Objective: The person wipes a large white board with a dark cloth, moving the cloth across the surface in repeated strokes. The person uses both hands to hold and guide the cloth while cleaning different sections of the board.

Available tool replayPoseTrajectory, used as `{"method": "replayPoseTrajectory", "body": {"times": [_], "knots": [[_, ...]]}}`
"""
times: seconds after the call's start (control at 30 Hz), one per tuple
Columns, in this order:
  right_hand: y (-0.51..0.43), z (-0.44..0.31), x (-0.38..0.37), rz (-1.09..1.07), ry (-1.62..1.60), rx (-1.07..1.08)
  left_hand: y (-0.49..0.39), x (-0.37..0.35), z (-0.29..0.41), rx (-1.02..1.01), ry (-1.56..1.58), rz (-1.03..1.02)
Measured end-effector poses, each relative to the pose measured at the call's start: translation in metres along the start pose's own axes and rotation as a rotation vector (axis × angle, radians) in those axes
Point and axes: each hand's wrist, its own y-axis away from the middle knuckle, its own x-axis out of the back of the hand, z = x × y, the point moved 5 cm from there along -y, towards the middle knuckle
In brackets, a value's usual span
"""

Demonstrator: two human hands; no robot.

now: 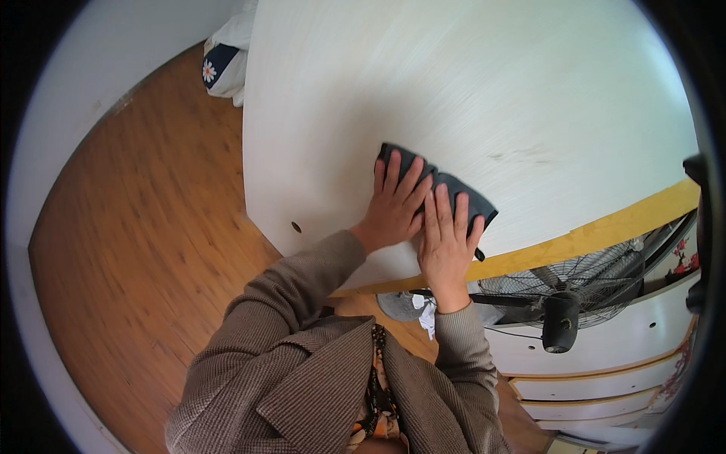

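Note:
A dark grey folded cloth (473, 203) with black edging lies flat on a large white tabletop (317, 113). On its left half rests my left hand (397, 201), fingers spread and pressing down. My right hand (448, 235) lies palm down on the right half, its fingers slightly apart and its fingertips on the fabric. The two hands nearly touch at the middle. A small black tab sticks out below the cloth at the right. Beyond the cloth, the tabletop bears faint grey smudges (519, 156).
Yellow edging (533, 252) runs along the tabletop's near side, close to a black caged fan (561, 301). White panels (590, 346) stand at lower right. A white and navy bag (224, 71) sits on the wooden floor (142, 227) at the left. The tabletop has a small hole (296, 227).

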Motion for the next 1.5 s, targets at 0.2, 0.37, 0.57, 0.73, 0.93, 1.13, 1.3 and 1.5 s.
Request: {"method": "replayPoseTrajectory", "body": {"times": [0.2,0.37,0.57,0.73,0.93,1.13,1.3,1.5], "knots": [[-0.081,-0.032,0.008,0.171,-0.046,-0.005,-0.060,0.046,-0.062,-0.009,-0.040,0.098],[-0.077,-0.049,-0.015,0.121,-0.081,0.030,-0.032,0.039,-0.083,0.000,-0.022,0.071],[-0.022,-0.017,0.003,0.264,0.010,-0.276,-0.056,0.037,-0.019,-0.360,-0.095,-0.165],[-0.061,0.009,0.034,0.390,0.057,-0.398,-0.138,0.054,-0.005,-0.458,-0.149,-0.114],[-0.119,-0.020,0.038,0.358,-0.056,-0.243,-0.145,0.075,-0.071,-0.316,-0.091,0.002],[-0.077,-0.017,0.025,0.423,0.004,-0.328,-0.118,0.059,-0.039,-0.434,-0.055,-0.153],[-0.048,0.028,0.047,0.560,0.061,-0.504,-0.157,0.059,0.032,-0.628,0.000,-0.209],[-0.098,0.039,0.071,0.516,0.069,-0.470,-0.204,0.073,0.013,-0.558,-0.029,-0.124]]}}
